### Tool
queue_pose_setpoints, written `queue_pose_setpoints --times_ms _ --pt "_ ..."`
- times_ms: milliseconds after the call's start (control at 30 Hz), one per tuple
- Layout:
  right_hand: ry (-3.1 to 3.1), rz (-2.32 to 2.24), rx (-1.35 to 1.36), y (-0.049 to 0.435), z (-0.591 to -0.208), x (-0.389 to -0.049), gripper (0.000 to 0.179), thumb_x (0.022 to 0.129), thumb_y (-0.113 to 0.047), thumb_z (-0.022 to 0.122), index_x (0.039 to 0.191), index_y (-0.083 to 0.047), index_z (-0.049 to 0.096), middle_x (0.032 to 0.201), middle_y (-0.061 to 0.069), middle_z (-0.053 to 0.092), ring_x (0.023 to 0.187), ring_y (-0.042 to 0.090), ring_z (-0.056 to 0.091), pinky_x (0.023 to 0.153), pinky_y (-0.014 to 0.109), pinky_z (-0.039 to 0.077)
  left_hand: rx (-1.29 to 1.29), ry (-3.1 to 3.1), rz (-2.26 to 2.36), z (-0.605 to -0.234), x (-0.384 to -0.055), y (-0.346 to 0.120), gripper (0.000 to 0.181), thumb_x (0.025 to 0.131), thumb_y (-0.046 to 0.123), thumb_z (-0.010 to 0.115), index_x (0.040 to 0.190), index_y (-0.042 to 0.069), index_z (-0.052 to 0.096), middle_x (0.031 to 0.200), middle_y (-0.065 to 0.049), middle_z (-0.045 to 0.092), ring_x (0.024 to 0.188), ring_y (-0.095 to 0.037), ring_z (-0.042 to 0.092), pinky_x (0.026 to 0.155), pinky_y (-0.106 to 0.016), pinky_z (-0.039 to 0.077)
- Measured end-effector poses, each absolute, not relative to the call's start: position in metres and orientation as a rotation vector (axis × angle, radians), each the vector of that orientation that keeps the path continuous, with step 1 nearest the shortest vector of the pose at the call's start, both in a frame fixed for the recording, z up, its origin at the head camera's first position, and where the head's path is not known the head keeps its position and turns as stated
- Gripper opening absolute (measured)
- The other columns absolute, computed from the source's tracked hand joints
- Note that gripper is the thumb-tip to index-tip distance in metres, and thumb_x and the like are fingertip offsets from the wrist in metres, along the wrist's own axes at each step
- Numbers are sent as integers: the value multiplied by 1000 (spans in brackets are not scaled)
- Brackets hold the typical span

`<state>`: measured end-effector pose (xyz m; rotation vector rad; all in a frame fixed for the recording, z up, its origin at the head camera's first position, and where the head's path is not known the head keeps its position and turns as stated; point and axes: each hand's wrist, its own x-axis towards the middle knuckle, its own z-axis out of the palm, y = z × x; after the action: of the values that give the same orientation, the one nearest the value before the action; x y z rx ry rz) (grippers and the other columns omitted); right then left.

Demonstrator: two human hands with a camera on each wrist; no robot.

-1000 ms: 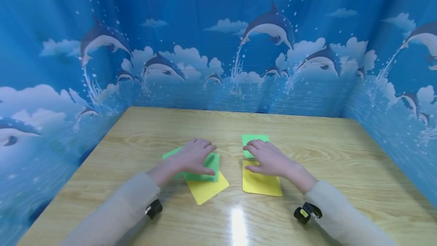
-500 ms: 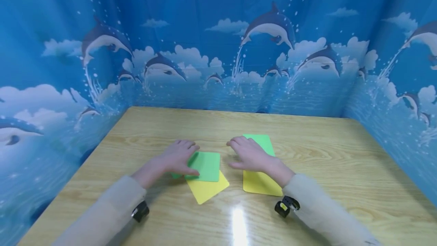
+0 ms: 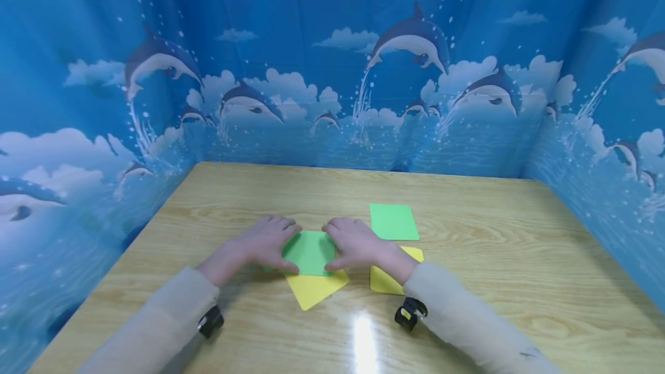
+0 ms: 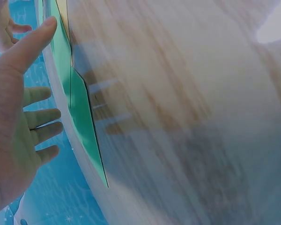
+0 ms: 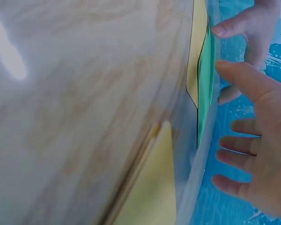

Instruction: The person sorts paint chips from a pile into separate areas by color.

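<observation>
A green square card [image 3: 313, 254] lies on a yellow square card [image 3: 316, 293] left of the table's middle. Another green card [image 4: 90, 140] shows beside them in the left wrist view; my left hand mostly hides it in the head view. My left hand [image 3: 267, 242] is over the upper green card's left side, thumb and fingers spread. Opposite it, my right hand [image 3: 355, 242] is at that card's right edge, fingers loosely extended. Both wrist views show the hands gripping nothing; whether a fingertip touches the card I cannot tell.
To the right lie a separate green card [image 3: 393, 223] and, nearer, a yellow card [image 3: 383, 280] partly behind my right wrist. The latter looks layered in the right wrist view. A blue dolphin-print curtain [image 3: 322, 45] surrounds the wooden table [image 3: 493, 235].
My right hand has moved left, away from the right-hand cards, to the green card's right edge. My left hand shifted left, then stayed nearly in place. The cards look unmoved.
</observation>
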<state>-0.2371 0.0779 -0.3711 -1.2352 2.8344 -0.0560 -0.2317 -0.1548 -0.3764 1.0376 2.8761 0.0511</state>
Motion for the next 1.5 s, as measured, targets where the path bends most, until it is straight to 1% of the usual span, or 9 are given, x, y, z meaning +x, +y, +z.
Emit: queue_pose_setpoints --times_ms 267,533,667,900,1000,1200,1300,1500 --pt "2808 79 -1232 67 -376 -235 90 72 -64 65 136 -5 42 132 10 46 118 24 44 92 40 42 1082 2861 25 -378 -232 -154 87 71 65 63 132 4 46 129 -14 48 120 -33 42 102 -51 30" --pt "2790 120 -1203 64 -379 -239 87 73 -64 63 135 -5 43 128 9 48 113 22 46 86 37 44 1079 2838 15 -378 -231 -152 85 74 62 62 133 4 45 130 -13 48 121 -32 41 102 -50 30" --pt "2767 113 -1194 61 -377 -242 87 72 -63 65 134 -5 44 123 9 50 106 20 48 82 35 45 1072 2827 35 -379 -232 -152 84 74 60 64 133 3 45 130 -13 48 121 -32 41 103 -50 30" --pt "2723 76 -1174 56 -374 -248 87 69 -60 70 134 -8 45 116 5 49 96 14 45 76 28 44 1086 2836 55 -380 -233 -154 83 74 58 65 132 3 46 129 -11 50 120 -31 43 101 -48 31" --pt "2700 58 -1167 54 -373 -249 86 69 -58 72 135 -9 45 115 4 49 95 13 44 74 26 43 1103 2838 72 -381 -233 -155 82 74 58 65 131 3 46 128 -11 51 119 -31 43 101 -49 32" --pt "2663 -39 -1144 51 -370 -251 87 68 -52 76 136 -9 43 112 2 47 93 12 43 74 23 42 1073 2831 85 -381 -233 -155 83 74 59 64 134 4 44 131 -12 47 123 -30 40 103 -49 29" --pt "2654 -62 -1131 50 -371 -252 88 67 -51 77 137 -10 43 110 2 45 92 11 42 73 22 41 1081 2831 84 -382 -233 -156 83 75 60 63 134 4 45 131 -13 47 122 -31 40 103 -50 29" --pt "2639 -138 -1112 49 -373 -252 88 66 -46 80 137 -11 42 107 1 44 92 12 41 72 22 41 1086 2826 89 -383 -233 -158 82 75 60 63 132 4 46 130 -14 47 122 -32 40 103 -50 29"
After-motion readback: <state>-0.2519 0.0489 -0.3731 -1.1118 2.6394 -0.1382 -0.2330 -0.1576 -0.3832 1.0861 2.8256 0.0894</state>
